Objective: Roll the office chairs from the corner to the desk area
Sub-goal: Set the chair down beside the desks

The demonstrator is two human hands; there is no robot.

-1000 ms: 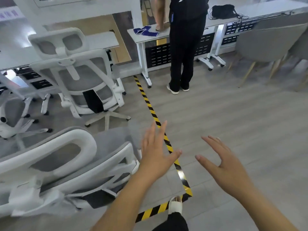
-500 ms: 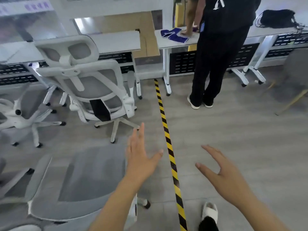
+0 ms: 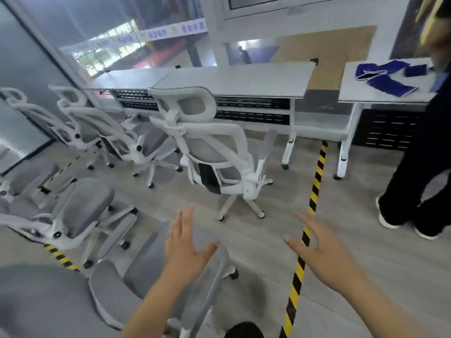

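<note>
**A:** What has changed?

**B:** The view has swung left, so the corner's cluster of white-framed grey mesh office chairs (image 3: pixel 83 208) now shows. The left grip (image 3: pixel 185 242) and right grip (image 3: pixel 324 254) stay spread and hold nothing. The left hangs over the nearest grey mesh chair (image 3: pixel 146 269).

**A:** Meaning?

**B:** No chair is rolling yet, I judge.

**A:** Room to move?

**B:** Open floor lies to the right, past the yellow-and-black striped floor tape (image 3: pixel 314 191). A person in black clothing (image 3: pixel 429 147) stands far right. One white-framed chair (image 3: pixel 214 152) already sits at the long white surface (image 3: pixel 234 79).

Blue fabric pieces (image 3: pixel 390 85) lie on a white table (image 3: pixel 351 90), away from its left edge. A person in black (image 3: pixel 415 179) stands against it. Yellow-black tape (image 3: pixel 317 174) crosses the floor.
</note>
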